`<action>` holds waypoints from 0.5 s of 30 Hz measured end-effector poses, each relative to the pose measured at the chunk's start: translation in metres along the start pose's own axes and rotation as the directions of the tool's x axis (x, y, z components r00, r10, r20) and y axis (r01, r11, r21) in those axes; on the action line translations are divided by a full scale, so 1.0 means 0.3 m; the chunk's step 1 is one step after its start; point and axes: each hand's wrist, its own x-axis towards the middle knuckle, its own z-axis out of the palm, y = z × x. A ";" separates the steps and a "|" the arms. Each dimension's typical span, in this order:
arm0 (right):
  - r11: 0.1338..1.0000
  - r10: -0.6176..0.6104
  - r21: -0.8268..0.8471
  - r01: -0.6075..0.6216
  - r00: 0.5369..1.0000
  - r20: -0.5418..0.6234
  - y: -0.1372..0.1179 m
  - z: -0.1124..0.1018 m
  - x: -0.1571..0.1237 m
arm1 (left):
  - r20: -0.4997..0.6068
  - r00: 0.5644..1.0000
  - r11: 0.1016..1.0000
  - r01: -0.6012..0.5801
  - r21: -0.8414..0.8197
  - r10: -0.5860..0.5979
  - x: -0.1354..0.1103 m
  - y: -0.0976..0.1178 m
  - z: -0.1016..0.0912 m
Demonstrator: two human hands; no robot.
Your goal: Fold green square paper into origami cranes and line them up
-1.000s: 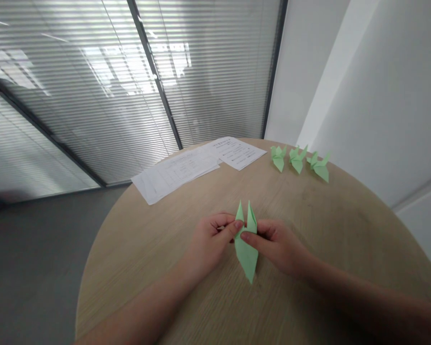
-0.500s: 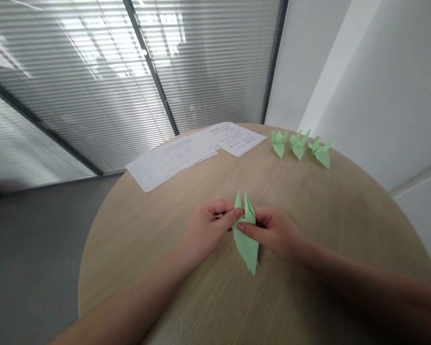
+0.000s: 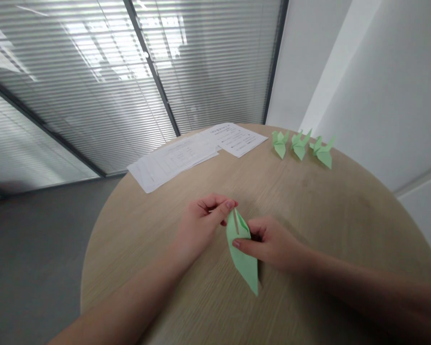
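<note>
Between my hands is a piece of folded green paper (image 3: 244, 261), with a slit between two narrow points at its upper end and a broad point toward me. My left hand (image 3: 204, 220) pinches the tip of the upper left point between thumb and index finger. Lower down, my right hand (image 3: 273, 242) is closed on the right side of the folded paper, its thumb flat across the front and its fingers behind. The right hand's fingertips are hidden by the paper.
Three green paper cranes (image 3: 299, 146) stand in a row at the far right of the round wooden table (image 3: 158, 215). Printed white sheets (image 3: 179, 155) lie overlapping along the far edge. Beyond the table are a glass partition with blinds (image 3: 215, 72) and a white wall (image 3: 391, 96).
My left hand has shifted up from the middle of the folded paper to one point's tip. My right hand and the paper have come slightly lower, toward me.
</note>
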 end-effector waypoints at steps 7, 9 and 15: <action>0.995 0.024 0.095 -0.031 0.997 0.076 0.003 -0.007 -0.005 | -0.290 0.954 0.984 -0.122 -0.129 0.080 0.055 0.019 -0.076; 0.988 0.023 0.149 -0.032 0.998 0.058 0.005 -0.022 -0.002 | -0.166 0.984 0.990 -0.078 -0.115 0.058 0.054 0.019 -0.082; 0.976 -0.011 0.217 -0.014 0.993 0.113 -0.021 -0.045 -0.013 | 0.267 0.963 0.995 0.043 -0.095 -0.016 0.027 0.004 -0.068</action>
